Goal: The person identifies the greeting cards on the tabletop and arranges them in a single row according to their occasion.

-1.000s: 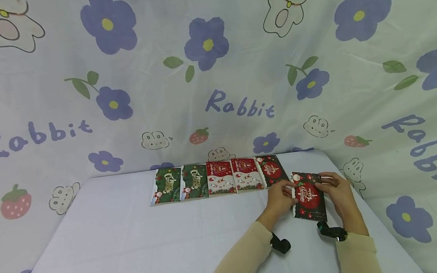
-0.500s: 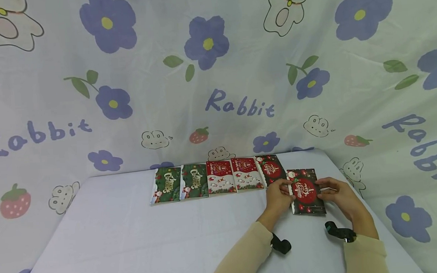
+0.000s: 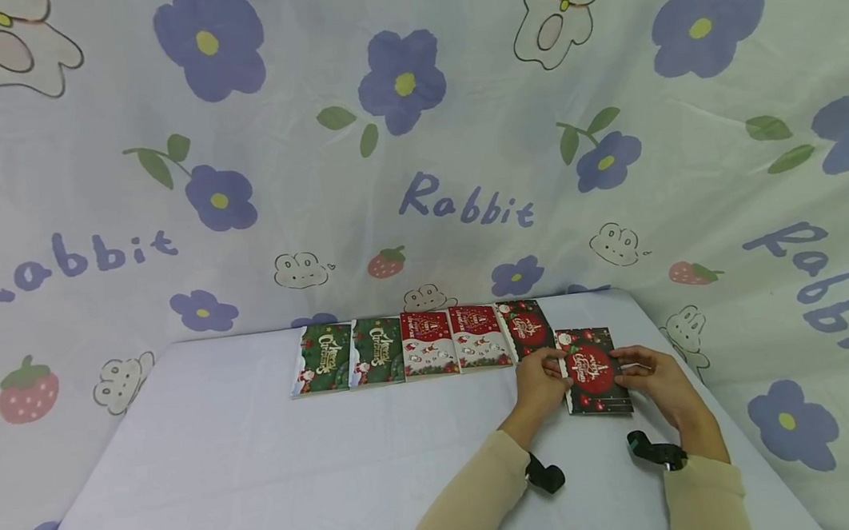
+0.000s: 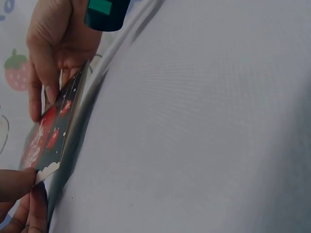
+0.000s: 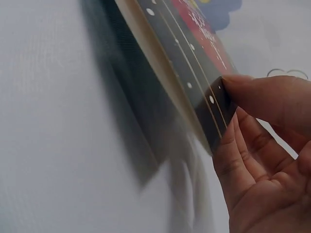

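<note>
Both hands hold a dark Christmas card (image 3: pixel 596 368) with a red round centre by its opposite side edges. The left hand (image 3: pixel 541 385) pinches its left edge; in the left wrist view that thumb (image 4: pixel 19 184) lies on the card's scalloped white border. On the other side the right hand (image 3: pixel 661 382) grips the right edge, its thumb (image 5: pixel 265 94) on the face and fingers behind in the right wrist view. That view shows the card tilted, with a shadow on the white cloth under it. A matching dark card (image 3: pixel 525 328) lies just left of the held one.
Further left in the row lie two red-and-white cards (image 3: pixel 429 345) and two green cards (image 3: pixel 323 360). They rest on a white-covered table (image 3: pixel 299 480) near its back edge. A printed curtain (image 3: pixel 333 174) stands behind and on the right.
The held card has shifted slightly left and back, toward the row's right end. The right hand's grip has moved a little down the card's edge, and its wrist has swung right.
</note>
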A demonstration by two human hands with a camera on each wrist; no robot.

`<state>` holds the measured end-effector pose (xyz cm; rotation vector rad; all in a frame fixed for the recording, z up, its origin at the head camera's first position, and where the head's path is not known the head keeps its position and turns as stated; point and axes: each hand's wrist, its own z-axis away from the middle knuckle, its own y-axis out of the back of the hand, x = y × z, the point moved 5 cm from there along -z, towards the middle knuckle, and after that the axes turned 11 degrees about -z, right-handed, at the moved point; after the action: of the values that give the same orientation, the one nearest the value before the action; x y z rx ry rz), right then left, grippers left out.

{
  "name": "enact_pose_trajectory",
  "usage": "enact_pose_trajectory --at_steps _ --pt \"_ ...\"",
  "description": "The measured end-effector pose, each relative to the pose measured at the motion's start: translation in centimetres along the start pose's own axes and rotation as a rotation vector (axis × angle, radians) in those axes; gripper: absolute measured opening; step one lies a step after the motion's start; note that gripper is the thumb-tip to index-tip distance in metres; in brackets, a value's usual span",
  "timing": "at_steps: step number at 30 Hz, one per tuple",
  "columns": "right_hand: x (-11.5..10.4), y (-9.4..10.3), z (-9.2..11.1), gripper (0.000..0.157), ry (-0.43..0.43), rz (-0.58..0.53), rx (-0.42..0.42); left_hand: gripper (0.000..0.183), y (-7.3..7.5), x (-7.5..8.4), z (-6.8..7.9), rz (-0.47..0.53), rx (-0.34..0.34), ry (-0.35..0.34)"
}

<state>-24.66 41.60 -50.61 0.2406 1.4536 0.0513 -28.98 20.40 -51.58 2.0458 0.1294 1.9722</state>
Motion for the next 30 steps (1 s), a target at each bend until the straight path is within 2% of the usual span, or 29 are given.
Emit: enact_pose_trajectory --at_steps 9,17,22,27,30 --pt "-0.1 -0.5 -0.2 0.051 -0.017 0.003 0.026 0.040 0.2 -0.2 0.0 -0.005 -0.012 -0.014" --pt "-0.5 -0.9 -0.4 0.047 -0.031 0.035 0.105 0.041 0.3 0.0 0.0 -0.031 0.067 -0.039" --pt "-1.0 -1.4 -0.5 0.044 -0.001 0.032 0.172 0.040 0.5 0.3 0.0 -0.055 0.121 -0.068" --pt "-2.0 -1.6 -0.8 0.042 0.039 0.065 0.219 0.034 0.6 1.0 -0.9 0.036 0.106 -0.018" --pt "-3.0 -1.7 -1.5 0.042 0.054 0.082 0.229 0.034 1.0 1.9 -1.7 -0.005 0.124 -0.045"
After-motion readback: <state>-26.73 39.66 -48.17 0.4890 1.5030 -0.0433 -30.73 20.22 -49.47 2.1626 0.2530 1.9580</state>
